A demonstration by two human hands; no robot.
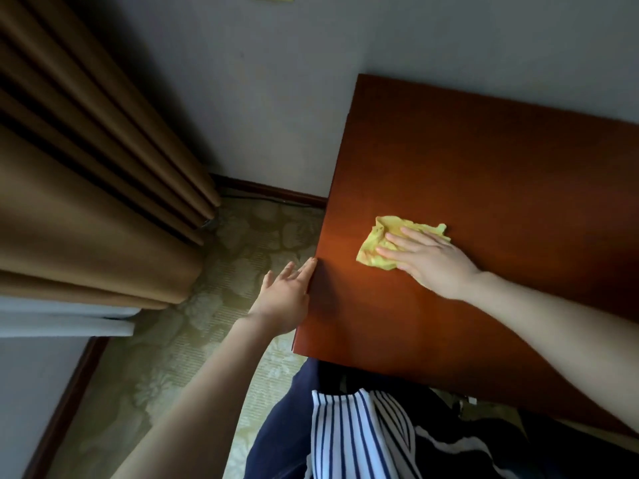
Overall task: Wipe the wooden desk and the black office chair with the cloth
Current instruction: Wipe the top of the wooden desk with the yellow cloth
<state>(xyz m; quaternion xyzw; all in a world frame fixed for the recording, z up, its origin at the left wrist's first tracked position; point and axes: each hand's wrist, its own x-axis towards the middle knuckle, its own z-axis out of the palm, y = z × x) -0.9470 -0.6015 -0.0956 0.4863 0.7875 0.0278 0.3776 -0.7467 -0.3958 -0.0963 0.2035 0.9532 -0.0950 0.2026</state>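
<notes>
Flat, right hand [432, 262] fingers [397, 240] pressing cloth [375, 252]

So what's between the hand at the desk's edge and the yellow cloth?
Only bare wooden desk: in the head view nothing lies between the left hand and the crumpled yellow cloth.

cloth [387, 242] on the tabletop [484, 174] near its left edge, right hand [432, 261] on top, left hand [287, 299] at that edge, curtain [86, 167] far left
</notes>
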